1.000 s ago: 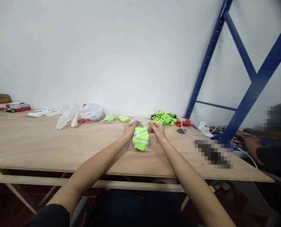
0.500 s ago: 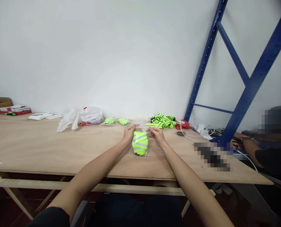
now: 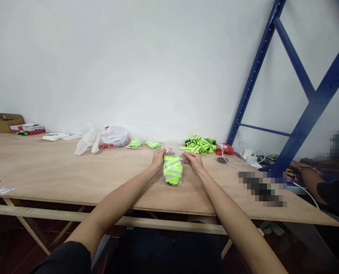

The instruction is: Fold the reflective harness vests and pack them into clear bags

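Observation:
A clear plastic bag stands between my hands over the table, its upper edge pinched on both sides. Inside it sits a folded neon-yellow reflective strap bundle with silver stripes. My left hand is closed on the bag's upper left corner. At the upper right corner, my right hand grips the film between thumb and fingers. Behind them, two packed yellow bundles, one on the left and one nearer the middle, lie by the wall. A loose heap of yellow reflective straps is beyond my right hand.
On the wooden table are a white plastic bag, white papers and a cardboard box. A blue metal rack, white cables and a red bag are at right. Another person's arm reaches beside the rack.
The whole view has shifted slightly, so the scene sits a little further right. Both hands keep their hold on the plastic bag, with little other movement.

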Demonstrator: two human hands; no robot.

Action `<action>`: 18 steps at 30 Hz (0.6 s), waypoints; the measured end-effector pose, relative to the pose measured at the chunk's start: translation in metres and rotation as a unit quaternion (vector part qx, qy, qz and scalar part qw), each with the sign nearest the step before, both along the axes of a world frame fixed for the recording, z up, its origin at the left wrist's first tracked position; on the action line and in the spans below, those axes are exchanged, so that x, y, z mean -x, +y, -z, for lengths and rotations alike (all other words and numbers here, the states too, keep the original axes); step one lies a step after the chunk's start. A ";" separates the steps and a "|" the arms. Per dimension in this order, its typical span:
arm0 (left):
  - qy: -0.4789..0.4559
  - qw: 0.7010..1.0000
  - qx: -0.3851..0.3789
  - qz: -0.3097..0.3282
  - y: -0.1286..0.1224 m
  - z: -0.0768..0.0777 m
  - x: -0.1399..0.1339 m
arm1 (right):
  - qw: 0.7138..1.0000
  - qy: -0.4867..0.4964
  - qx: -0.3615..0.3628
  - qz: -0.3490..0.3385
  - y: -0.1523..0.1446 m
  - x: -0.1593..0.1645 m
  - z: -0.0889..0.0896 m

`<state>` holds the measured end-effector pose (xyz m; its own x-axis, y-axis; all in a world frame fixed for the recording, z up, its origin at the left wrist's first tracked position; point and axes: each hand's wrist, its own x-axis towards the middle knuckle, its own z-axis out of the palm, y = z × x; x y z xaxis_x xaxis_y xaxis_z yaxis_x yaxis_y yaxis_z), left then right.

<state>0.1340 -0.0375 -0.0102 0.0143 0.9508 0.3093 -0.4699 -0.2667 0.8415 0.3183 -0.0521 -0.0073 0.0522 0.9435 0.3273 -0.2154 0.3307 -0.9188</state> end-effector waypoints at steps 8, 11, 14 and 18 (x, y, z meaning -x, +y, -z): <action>0.006 1.000 0.017 -0.008 0.009 0.005 0.006 | 1.000 -0.003 0.016 -0.008 0.002 -0.005 0.001; 0.013 0.999 0.045 -0.019 0.007 0.004 0.009 | 1.000 -0.004 0.015 0.004 0.003 -0.006 0.002; 0.018 0.997 0.067 -0.021 0.006 0.003 0.011 | 1.000 -0.007 0.012 0.017 0.004 -0.007 0.002; 0.017 0.996 0.085 -0.004 0.007 0.002 0.012 | 1.000 -0.011 0.007 0.026 0.006 -0.008 0.003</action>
<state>0.1220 -0.0310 -0.0124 0.0151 0.9897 0.1424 -0.4394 -0.1214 0.8901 0.3263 -0.0463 -0.0104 0.0948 0.9441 0.3156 -0.1782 0.3280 -0.9277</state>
